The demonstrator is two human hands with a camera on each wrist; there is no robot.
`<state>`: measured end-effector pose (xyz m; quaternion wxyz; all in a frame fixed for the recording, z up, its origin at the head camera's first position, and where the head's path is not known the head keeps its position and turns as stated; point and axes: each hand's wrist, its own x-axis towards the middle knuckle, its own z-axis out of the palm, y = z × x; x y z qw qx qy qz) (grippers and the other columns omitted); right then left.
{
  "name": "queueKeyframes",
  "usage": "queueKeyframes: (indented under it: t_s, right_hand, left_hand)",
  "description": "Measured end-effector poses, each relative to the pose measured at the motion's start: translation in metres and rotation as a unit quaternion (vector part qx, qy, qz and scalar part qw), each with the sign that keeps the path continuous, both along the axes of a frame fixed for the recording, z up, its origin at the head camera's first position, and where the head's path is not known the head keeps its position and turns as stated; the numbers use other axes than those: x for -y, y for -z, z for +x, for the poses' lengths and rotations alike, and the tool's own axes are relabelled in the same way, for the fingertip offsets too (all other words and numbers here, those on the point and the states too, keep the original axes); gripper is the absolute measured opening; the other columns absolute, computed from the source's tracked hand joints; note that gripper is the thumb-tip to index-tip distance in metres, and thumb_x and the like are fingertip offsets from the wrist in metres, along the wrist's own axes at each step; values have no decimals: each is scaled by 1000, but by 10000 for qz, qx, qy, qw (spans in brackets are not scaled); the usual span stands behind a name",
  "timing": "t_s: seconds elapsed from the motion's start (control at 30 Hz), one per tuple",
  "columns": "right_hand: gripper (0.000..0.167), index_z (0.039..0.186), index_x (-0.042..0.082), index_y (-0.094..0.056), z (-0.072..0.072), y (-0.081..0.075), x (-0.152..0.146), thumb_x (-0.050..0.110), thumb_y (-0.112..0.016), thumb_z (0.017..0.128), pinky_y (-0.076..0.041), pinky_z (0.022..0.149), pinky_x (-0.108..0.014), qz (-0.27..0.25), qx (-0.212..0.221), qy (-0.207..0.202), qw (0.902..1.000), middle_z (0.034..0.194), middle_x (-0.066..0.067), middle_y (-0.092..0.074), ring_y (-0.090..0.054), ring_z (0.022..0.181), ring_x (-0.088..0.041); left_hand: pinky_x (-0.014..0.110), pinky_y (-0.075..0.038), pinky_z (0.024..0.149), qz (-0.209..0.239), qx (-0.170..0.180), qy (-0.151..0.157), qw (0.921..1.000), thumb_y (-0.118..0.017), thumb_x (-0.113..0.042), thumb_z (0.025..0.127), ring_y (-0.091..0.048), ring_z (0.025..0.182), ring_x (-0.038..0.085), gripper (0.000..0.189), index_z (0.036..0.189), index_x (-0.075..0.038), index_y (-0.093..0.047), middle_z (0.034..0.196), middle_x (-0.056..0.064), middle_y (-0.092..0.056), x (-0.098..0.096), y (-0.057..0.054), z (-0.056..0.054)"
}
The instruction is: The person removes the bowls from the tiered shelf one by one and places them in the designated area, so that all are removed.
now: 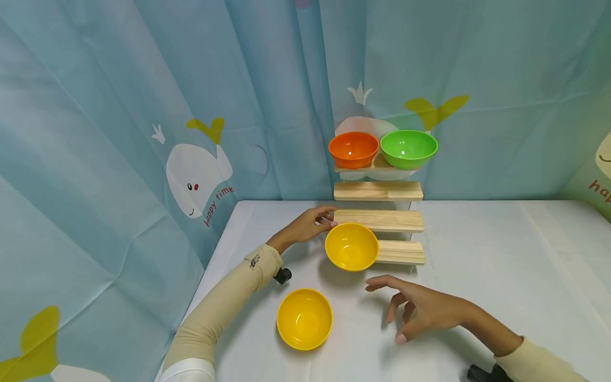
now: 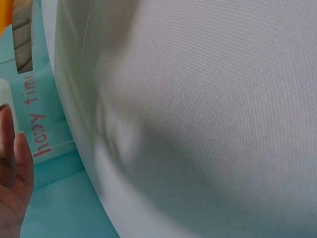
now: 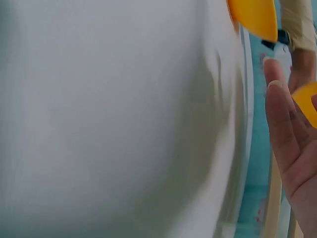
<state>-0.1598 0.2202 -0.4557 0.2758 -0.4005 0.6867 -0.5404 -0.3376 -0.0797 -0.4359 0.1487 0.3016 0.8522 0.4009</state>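
Observation:
Two yellow bowls are in the head view. The upper yellow bowl (image 1: 351, 247) overlaps the left part of the lowest plank of a stepped wooden rack (image 1: 401, 252). My left hand (image 1: 307, 227) is just to its upper left, fingertips by the end of the plank above and thumb close to the bowl's rim; I cannot tell whether they touch. The lower yellow bowl (image 1: 304, 319) stands upright on the white table. My right hand (image 1: 425, 307) hovers right of both bowls, fingers spread and bent loosely, holding nothing. In the right wrist view its fingers (image 3: 282, 119) show at the edge.
An orange bowl (image 1: 353, 150) and a green bowl (image 1: 409, 149) stand side by side on the rack's top plank. Behind the white table (image 1: 496, 276) hangs a blue curtain (image 1: 281, 106) with whale prints, which also runs along the left side.

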Motion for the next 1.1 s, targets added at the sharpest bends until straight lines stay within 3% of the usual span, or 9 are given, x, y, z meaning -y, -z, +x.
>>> queueKeyframes:
  t_s: [0.27, 0.5, 0.63, 0.8, 1.1]
  right_hand:
    - [86, 156, 7, -26, -7, -3, -25, -2, -70, 83, -59, 73, -35, -80, -275, 501, 9983, 151, 3, -41, -67, 93, -31]
    - [85, 156, 2, -23, -16, -5, -32, -9, -68, 85, -59, 69, -34, -269, -805, 1190, 9893, 147, -6, -46, -69, 87, -27]
    - [83, 156, 3, -24, -20, -6, -28, -5, -71, 88, -60, 66, -33, -220, -1109, 1725, 9785, 142, -14, -47, -70, 80, -21]
    - [83, 155, 6, -28, -25, -5, -19, 2, -76, 87, -59, 64, -32, 5, -1148, 2356, 9650, 139, -29, -46, -71, 75, -19]
    - [90, 157, 11, -25, -35, -3, -1, 9, -80, 85, -58, 68, -32, 85, -962, 2553, 9620, 145, -29, -41, -70, 75, -23]
  left_hand:
    - [35, -53, 98, -23, 46, -7, 10000, -59, -33, 103, -60, 119, 23, 55, 152, -14, -44, 135, 12, -61, 1, 2, -1]
    - [35, -52, 99, 3, 71, 1, 10000, -59, -34, 103, -59, 119, 24, 55, 152, -14, -44, 135, 12, -61, 0, 2, -1]
    - [36, -52, 99, 32, 73, 8, 10000, -59, -34, 103, -59, 119, 24, 55, 152, -14, -44, 135, 12, -60, 0, 1, -1]
    - [34, -52, 98, 33, 107, -21, 9999, -58, -34, 103, -59, 119, 24, 54, 152, -15, -44, 135, 11, -60, 0, 1, 0]
    - [34, -53, 99, 33, 114, -43, 9999, -59, -32, 103, -59, 119, 24, 54, 152, -14, -45, 134, 12, -61, 0, 0, 1]
